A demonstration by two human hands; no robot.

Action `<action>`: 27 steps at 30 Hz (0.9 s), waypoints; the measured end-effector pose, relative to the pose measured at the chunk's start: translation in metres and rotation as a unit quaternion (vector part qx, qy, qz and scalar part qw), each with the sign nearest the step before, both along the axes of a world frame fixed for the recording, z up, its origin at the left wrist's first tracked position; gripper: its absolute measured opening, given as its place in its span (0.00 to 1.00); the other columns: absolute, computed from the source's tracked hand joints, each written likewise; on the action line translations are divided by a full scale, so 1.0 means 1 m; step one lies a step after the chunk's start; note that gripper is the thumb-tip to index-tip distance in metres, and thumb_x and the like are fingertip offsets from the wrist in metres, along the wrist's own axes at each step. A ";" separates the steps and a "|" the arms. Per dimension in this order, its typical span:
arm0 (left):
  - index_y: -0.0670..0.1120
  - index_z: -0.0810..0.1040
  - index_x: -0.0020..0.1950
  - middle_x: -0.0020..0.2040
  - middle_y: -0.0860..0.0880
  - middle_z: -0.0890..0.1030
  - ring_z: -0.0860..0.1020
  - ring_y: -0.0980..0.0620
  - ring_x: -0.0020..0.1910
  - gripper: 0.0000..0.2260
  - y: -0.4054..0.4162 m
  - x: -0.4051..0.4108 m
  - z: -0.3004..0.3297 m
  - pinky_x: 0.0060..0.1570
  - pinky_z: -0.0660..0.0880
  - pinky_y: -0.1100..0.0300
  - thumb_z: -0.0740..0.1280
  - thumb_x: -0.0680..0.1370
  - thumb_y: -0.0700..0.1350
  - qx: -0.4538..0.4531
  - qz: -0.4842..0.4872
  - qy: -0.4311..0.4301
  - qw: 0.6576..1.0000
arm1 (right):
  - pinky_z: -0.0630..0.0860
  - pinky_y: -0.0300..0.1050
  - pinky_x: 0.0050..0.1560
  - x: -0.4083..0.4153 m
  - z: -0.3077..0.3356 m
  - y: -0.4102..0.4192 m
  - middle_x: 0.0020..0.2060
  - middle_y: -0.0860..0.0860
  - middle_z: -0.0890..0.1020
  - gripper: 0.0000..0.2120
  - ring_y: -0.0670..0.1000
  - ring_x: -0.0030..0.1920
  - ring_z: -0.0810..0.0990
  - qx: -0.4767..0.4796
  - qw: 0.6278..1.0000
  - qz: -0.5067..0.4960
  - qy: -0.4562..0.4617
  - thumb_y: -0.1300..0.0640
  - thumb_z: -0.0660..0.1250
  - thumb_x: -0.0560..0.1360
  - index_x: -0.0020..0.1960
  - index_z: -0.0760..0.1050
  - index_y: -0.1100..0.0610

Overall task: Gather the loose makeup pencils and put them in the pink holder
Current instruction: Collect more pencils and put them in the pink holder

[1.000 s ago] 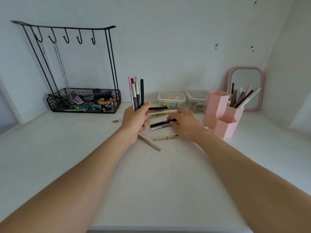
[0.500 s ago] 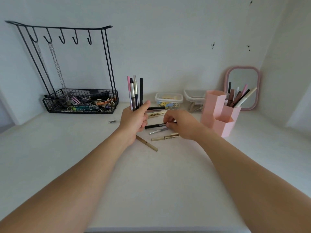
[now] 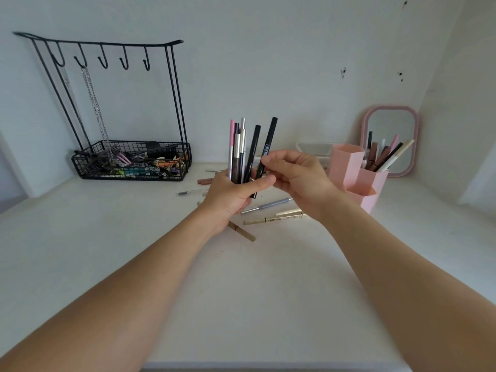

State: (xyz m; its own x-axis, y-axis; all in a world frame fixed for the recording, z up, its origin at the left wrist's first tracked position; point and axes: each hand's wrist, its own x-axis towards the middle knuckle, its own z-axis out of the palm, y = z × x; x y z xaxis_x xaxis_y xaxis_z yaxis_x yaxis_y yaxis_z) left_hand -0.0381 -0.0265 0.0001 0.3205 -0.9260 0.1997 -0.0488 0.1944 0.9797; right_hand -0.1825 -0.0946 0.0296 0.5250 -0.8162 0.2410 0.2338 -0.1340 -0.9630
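The left hand [image 3: 233,194] grips a bundle of pencils [image 3: 240,154] upright, ends free to receive more. The right hand [image 3: 295,178] pinches a black pencil [image 3: 264,157], apparently adding it. Others lie on the table [image 3: 241,291]; the pink holder [image 3: 354,173] stands right.

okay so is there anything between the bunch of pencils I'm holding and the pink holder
Only your own right hand, which pinches a black pencil beside the bundle gripped in your left hand. Past it, nothing visible stands before the pink holder, whose front compartments look open.
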 end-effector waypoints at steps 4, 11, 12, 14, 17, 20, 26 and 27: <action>0.47 0.76 0.40 0.28 0.51 0.72 0.68 0.55 0.24 0.10 -0.003 -0.001 -0.003 0.24 0.63 0.66 0.77 0.72 0.45 0.024 0.018 -0.051 0.998 | 0.78 0.41 0.42 0.007 -0.005 0.007 0.38 0.56 0.82 0.04 0.51 0.37 0.80 -0.011 1.000 0.023 0.006 0.63 0.74 0.72 0.46 0.81 0.62; 0.45 0.77 0.54 0.27 0.50 0.71 0.77 0.50 0.28 0.06 -0.003 -0.005 -0.002 0.22 0.64 0.63 0.65 0.80 0.45 0.023 0.004 -0.094 0.995 | 0.72 0.41 0.39 0.009 -0.008 0.008 0.38 0.55 0.83 0.06 0.52 0.40 0.80 -0.049 0.996 -0.012 0.077 0.57 0.75 0.72 0.42 0.79 0.56; 0.45 0.77 0.55 0.28 0.50 0.71 0.79 0.49 0.29 0.06 -0.004 -0.005 -0.002 0.23 0.65 0.62 0.64 0.81 0.45 0.019 0.004 -0.095 0.995 | 0.73 0.40 0.39 0.008 -0.008 0.008 0.38 0.55 0.83 0.06 0.51 0.40 0.80 -0.055 0.995 -0.018 0.080 0.57 0.75 0.73 0.42 0.79 0.57; 0.45 0.76 0.51 0.28 0.52 0.74 0.78 0.50 0.29 0.05 -0.004 -0.002 -0.002 0.24 0.66 0.62 0.66 0.81 0.46 0.010 0.012 -0.091 0.996 | 0.75 0.41 0.40 0.007 -0.007 0.003 0.39 0.53 0.83 0.05 0.49 0.40 0.79 -0.078 0.991 -0.056 0.097 0.57 0.73 0.75 0.45 0.81 0.59; 0.48 0.73 0.48 0.30 0.53 0.74 0.74 0.53 0.28 0.06 -0.007 0.005 -0.003 0.24 0.65 0.63 0.69 0.80 0.47 -0.006 0.047 -0.053 0.997 | 0.74 0.37 0.41 -0.002 -0.008 -0.017 0.39 0.48 0.83 0.05 0.43 0.36 0.77 -0.213 0.942 -0.151 0.211 0.58 0.72 0.74 0.48 0.83 0.58; 0.49 0.72 0.46 0.28 0.54 0.71 0.67 0.55 0.26 0.08 -0.007 0.015 0.000 0.23 0.62 0.64 0.71 0.80 0.46 -0.016 0.090 0.019 0.996 | 0.68 0.29 0.43 -0.014 -0.012 -0.030 0.48 0.45 0.83 0.09 0.38 0.38 0.74 -0.323 0.851 -0.145 0.389 0.59 0.73 0.73 0.54 0.83 0.54; 0.50 0.66 0.41 0.24 0.55 0.65 0.62 0.55 0.23 0.17 -0.007 0.028 0.004 0.21 0.55 0.64 0.73 0.77 0.52 -0.007 0.160 0.106 0.981 | 0.68 0.37 0.48 -0.019 -0.017 -0.032 0.55 0.48 0.83 0.12 0.44 0.45 0.75 -0.363 0.775 -0.076 0.512 0.61 0.73 0.73 0.57 0.83 0.54; 0.50 0.65 0.41 0.24 0.54 0.65 0.62 0.55 0.23 0.17 -0.007 0.028 0.005 0.21 0.55 0.64 0.73 0.77 0.53 -0.004 0.160 0.108 0.981 | 0.69 0.36 0.48 -0.019 -0.017 -0.032 0.54 0.48 0.83 0.12 0.44 0.44 0.75 -0.368 0.769 -0.074 0.517 0.61 0.72 0.74 0.56 0.83 0.54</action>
State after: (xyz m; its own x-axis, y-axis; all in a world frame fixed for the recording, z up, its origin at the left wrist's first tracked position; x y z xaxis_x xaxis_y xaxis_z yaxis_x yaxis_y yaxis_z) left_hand -0.0099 -0.0337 0.0046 0.6299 -0.7700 0.1019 0.1008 0.2111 0.9723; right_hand -0.2014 -0.1265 0.0125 0.6616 -0.7276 0.1814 -0.6765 -0.6835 -0.2742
